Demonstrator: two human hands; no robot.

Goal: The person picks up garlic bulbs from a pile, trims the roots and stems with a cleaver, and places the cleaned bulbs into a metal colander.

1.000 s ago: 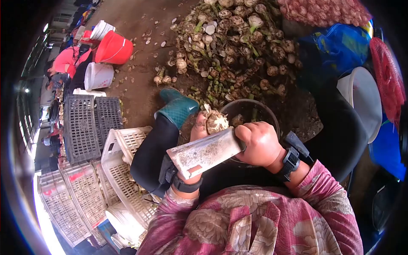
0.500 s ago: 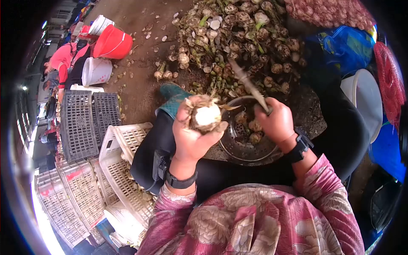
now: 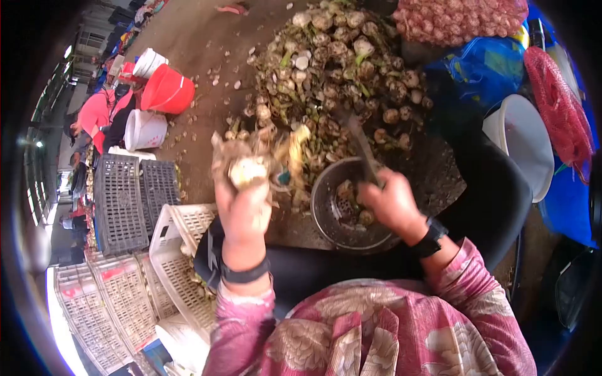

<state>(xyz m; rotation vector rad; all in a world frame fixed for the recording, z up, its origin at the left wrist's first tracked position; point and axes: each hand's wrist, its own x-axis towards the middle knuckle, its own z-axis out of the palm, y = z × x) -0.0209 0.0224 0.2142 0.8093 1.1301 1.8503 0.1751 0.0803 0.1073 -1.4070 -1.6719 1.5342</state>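
Note:
My left hand (image 3: 241,210) is wrapped round a bulb (image 3: 248,170) with a pale cut face and brown, papery outer layers. Blurred yellowish leaf strips (image 3: 297,153) show just right of that bulb. In my right hand (image 3: 394,203) is a knife (image 3: 365,150), its blade pointing up and away over the rim of a metal colander (image 3: 318,219). Several small bulbs (image 3: 345,191) lie inside the colander, partly behind my right fingers. Beyond both hands spreads a large heap of soil-stained bulbs (image 3: 332,56) with bits of green stalk.
Left stand black crates (image 3: 119,200), white crates (image 3: 106,294), a red bucket (image 3: 168,89) and white buckets (image 3: 145,130). A person in pink (image 3: 97,116) is near the buckets. To the right are a white tub (image 3: 523,144), a blue bag (image 3: 489,66) and red mesh sacks (image 3: 464,19).
My left hand has moved left with the bulb, which is now turned and blurred. My right hand has shifted slightly left and down with the knife. The whole view has shifted a little.

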